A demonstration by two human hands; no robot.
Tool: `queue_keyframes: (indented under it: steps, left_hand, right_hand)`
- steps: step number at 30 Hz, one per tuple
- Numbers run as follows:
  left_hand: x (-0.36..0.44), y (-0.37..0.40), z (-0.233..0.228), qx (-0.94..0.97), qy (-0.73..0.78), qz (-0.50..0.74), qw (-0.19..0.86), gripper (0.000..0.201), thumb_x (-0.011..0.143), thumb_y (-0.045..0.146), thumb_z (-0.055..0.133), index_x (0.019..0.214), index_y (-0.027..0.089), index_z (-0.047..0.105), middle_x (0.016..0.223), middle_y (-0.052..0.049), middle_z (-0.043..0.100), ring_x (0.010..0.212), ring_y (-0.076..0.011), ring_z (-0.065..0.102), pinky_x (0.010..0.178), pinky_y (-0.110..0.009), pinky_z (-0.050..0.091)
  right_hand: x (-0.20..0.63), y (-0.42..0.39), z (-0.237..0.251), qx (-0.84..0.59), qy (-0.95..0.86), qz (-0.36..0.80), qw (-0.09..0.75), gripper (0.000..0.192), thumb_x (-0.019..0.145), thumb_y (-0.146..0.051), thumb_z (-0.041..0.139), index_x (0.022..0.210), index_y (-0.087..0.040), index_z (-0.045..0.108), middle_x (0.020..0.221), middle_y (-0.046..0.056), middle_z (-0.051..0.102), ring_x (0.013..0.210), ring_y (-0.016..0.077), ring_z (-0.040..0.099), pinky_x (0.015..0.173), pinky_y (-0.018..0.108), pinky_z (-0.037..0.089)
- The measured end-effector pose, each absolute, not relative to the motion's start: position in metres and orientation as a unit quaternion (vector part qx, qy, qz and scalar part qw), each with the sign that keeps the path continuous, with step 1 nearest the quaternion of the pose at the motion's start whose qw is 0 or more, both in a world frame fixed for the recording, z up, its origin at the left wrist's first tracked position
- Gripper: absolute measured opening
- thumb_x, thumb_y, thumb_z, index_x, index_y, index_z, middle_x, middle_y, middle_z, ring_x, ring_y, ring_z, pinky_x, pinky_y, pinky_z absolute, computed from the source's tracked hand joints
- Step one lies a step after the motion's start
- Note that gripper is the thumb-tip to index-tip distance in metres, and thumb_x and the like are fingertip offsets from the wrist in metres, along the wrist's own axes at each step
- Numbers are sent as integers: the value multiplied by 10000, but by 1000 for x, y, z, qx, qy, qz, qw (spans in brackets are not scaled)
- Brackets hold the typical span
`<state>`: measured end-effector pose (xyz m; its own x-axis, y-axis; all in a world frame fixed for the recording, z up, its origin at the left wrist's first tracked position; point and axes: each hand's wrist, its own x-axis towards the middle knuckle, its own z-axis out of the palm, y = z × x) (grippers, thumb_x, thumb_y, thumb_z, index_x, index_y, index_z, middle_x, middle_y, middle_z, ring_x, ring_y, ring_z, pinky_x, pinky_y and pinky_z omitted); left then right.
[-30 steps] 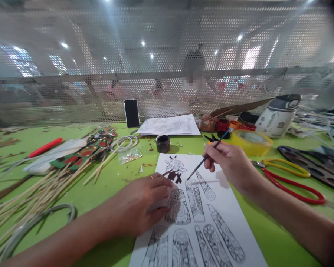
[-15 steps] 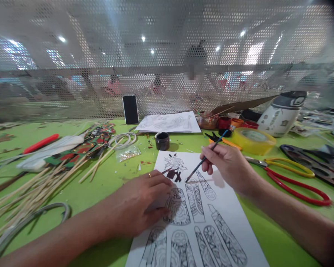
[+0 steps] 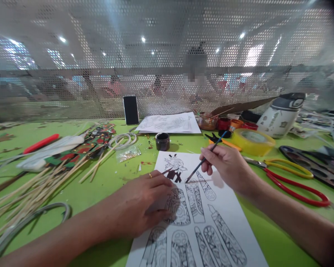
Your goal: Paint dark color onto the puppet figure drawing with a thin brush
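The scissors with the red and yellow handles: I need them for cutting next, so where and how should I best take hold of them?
Probably by the handle loops. The scissors lie flat on the green table, right of the right hand, blades toward the printed sheet and loops pointing away right. Coming from above on the right, fingers could slip into the loops, clear of the blades.

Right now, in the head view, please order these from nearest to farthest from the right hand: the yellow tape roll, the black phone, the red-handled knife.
From the right hand:
1. Yellow tape roll, just beyond it to the right.
2. Black phone, far back left, against the mesh.
3. Red-handled knife, far left.
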<state>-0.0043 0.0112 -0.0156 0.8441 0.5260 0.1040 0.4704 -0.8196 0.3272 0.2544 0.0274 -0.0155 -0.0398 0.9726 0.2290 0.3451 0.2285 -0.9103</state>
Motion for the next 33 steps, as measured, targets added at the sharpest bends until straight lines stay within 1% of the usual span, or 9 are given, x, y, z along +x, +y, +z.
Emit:
queue_keyframes:
  steps: [3,6,9,13,16,21,28,33]
  left_hand:
    - [-3,11,-14,949,261,99,145,204,907,252,615,1105,209,638,1143,-88,658,1033,-260,614,899,-394,512]
    - [-2,12,-13,949,263,102,141,239,897,249,622,1132,210,631,1152,-88,659,1034,-260,616,905,-393,513]
    - [-3,12,-15,950,262,100,141,257,901,258,624,1154,208,627,1155,-92,657,1036,-266,614,907,-404,514]
    - [-4,13,-17,948,266,95,145,260,902,260,634,1157,208,630,1161,-90,649,1050,-273,607,917,-421,509]
    - [-4,13,-17,947,268,91,151,252,896,231,634,1147,222,636,1182,-77,641,1069,-265,598,935,-409,501]
    - [-4,12,-14,948,266,92,148,310,883,220,639,1193,219,621,1183,-78,643,1049,-260,607,923,-395,501]
    - [-5,11,-16,947,272,86,148,335,886,225,637,1219,216,604,1192,-85,635,1060,-273,594,943,-425,496]
    - [-5,11,-16,945,274,85,156,284,881,220,637,1164,215,625,1177,-81,638,1067,-274,590,934,-421,503]
  right_hand:
    - [254,27,-16,-519,-633,347,459,328,932,-408,553,696,-187,610,581,46,654,470,116,542,419,257,406]
    - [254,27,-17,-517,-632,351,458,335,924,-434,567,698,-190,608,576,43,650,457,115,536,411,258,398]
    - [255,27,-18,-510,-638,355,456,339,922,-447,569,704,-190,606,574,41,648,461,117,539,422,259,414]
    - [255,28,-19,-510,-638,349,460,332,927,-432,562,703,-191,605,578,42,651,468,118,541,434,262,424]
    - [255,29,-19,-518,-635,343,459,321,932,-406,552,703,-187,605,582,45,655,470,116,543,435,260,420]
    - [255,30,-20,-525,-637,333,456,313,938,-390,539,712,-183,604,590,48,661,475,114,547,438,259,415]
    - [255,28,-19,-527,-637,334,452,315,941,-389,533,717,-178,600,590,49,661,475,111,546,440,257,418]
    - [255,27,-18,-516,-644,348,445,325,945,-402,524,715,-180,584,585,45,653,479,109,541,442,256,420]
